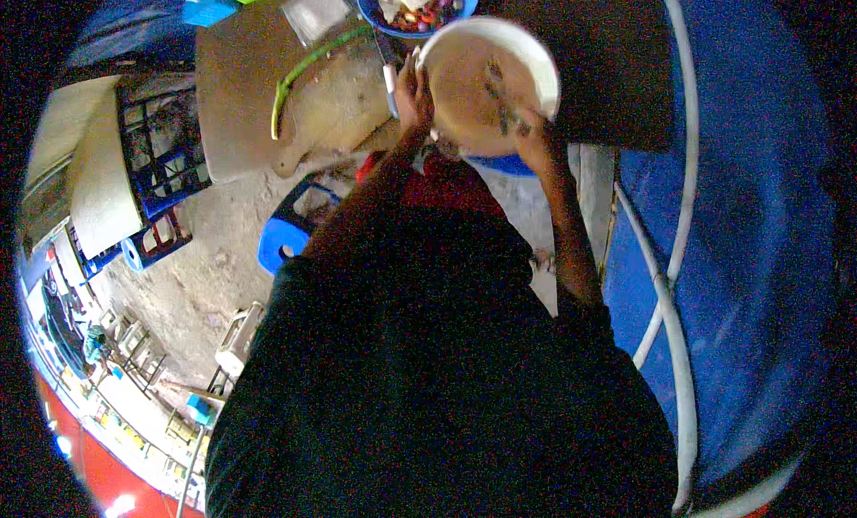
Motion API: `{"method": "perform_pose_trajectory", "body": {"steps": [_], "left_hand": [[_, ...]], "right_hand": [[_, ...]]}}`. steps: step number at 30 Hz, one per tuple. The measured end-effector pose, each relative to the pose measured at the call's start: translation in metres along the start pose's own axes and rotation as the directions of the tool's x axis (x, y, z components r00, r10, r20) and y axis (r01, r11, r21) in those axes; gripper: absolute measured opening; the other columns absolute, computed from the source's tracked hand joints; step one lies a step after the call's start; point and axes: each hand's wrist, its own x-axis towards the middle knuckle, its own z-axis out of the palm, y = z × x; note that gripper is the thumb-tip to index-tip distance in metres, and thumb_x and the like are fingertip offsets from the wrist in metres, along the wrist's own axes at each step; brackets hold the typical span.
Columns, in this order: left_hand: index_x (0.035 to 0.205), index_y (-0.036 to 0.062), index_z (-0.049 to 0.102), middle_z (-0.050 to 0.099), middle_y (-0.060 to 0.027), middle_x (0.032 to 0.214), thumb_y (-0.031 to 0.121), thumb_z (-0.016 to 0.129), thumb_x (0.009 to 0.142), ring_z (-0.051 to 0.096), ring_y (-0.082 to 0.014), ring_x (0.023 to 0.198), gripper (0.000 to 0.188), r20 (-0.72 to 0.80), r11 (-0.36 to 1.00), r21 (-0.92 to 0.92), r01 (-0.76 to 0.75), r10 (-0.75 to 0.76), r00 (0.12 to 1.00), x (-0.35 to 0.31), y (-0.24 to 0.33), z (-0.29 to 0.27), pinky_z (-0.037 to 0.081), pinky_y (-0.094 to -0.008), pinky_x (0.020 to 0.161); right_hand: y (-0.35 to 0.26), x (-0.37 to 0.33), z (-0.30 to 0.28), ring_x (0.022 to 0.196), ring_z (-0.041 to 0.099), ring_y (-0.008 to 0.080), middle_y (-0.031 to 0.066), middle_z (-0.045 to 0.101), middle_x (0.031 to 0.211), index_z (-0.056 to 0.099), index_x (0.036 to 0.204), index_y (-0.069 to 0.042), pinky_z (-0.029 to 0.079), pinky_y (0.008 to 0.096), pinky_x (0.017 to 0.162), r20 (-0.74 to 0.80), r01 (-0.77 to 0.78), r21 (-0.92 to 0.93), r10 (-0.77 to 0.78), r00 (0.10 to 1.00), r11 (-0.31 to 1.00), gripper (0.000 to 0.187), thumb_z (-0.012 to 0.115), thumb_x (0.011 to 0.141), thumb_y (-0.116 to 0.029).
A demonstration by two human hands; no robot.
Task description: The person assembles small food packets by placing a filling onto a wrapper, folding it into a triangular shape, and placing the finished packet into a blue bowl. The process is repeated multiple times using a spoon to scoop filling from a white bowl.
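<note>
A round white basin point(552, 67) is in front of me at the table's near edge, with a brown layer and several dark pieces point(496, 85) inside. My left hand point(413, 98) grips its left rim. Over the lower right rim reaches my right hand point(537, 138), its fingers drawn together by the dark pieces; whatever is between them is too blurred to make out. Just left of my left hand lies a white-handled tool point(391, 87), perhaps a knife. Behind the basin stands a blue bowl point(364, 7) of onions, red pieces and something pale.
A wooden cutting board point(241, 129) lies left, with a curved green stalk point(312, 67) across it. Beyond it is a clear plastic packet point(317, 16). A blue stool point(284, 246) stands below. White pipes point(683, 161) run along a blue sheet point(759, 250) at right.
</note>
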Motion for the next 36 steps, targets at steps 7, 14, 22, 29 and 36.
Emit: {"method": "perform_pose_trajectory", "body": {"steps": [7,14,22,29,36], "left_hand": [[0.125,-0.0007,0.049,0.058,-0.0148,0.115,0.025,0.056,0.092,0.053,-0.0263,0.108,0.043,0.130,0.738,-0.643,0.205,-0.159,0.979,0.034,-0.023,-0.063,0.041,-0.0392,0.096],[0.134,0.0037,0.043,0.048,-0.0151,0.132,0.031,0.057,0.090,0.047,-0.0346,0.119,0.054,0.190,0.854,-0.507,0.115,-0.019,0.982,0.031,-0.043,-0.161,0.043,-0.0468,0.096],[0.127,-0.0029,0.045,0.059,-0.0148,0.115,0.051,0.061,0.084,0.061,-0.0303,0.100,0.071,0.199,0.859,-0.506,0.078,0.029,0.980,0.026,-0.044,-0.089,0.054,-0.0436,0.076],[0.128,-0.0060,0.046,0.039,-0.0286,0.136,0.035,0.044,0.096,0.037,-0.0399,0.127,0.052,0.130,0.997,0.068,0.036,-0.045,0.990,0.017,-0.031,-0.002,0.031,-0.0433,0.105],[0.120,-0.0034,0.052,0.053,-0.0245,0.119,0.027,0.038,0.099,0.048,-0.0389,0.114,0.040,-0.056,0.997,-0.042,-0.062,0.060,0.997,0.009,-0.010,0.017,0.036,-0.0436,0.100]], "right_hand": [[-0.011,-0.003,0.018,0.091,0.064,0.0345,0.0209,0.065,0.103,0.061,0.118,-0.009,0.051,0.0403,0.080,-0.070,-0.031,-0.145,0.021,0.997,0.989,0.038,0.054,0.083,-0.021],[0.004,0.004,0.050,0.095,0.062,0.0378,0.0233,0.064,0.105,0.061,0.118,-0.006,0.049,0.0420,0.085,-0.095,0.027,-0.092,-0.036,0.995,0.995,0.037,0.054,0.083,-0.016],[0.003,-0.014,0.068,0.092,0.063,0.0395,0.0256,0.064,0.101,0.063,0.115,-0.005,0.049,0.0448,0.082,-0.191,0.011,0.026,-0.006,0.982,1.000,0.034,0.052,0.083,-0.013],[-0.024,-0.022,0.050,0.086,0.063,0.0403,0.0254,0.065,0.092,0.064,0.109,-0.003,0.051,0.0455,0.076,-0.202,-0.013,0.051,0.023,0.979,0.999,0.031,0.051,0.085,-0.020],[-0.029,-0.023,0.053,0.075,0.062,0.0416,0.0249,0.063,0.078,0.064,0.086,0.000,0.049,0.0497,0.068,-0.144,0.001,-0.084,-0.013,0.989,0.996,0.019,0.051,0.085,-0.015]]}}
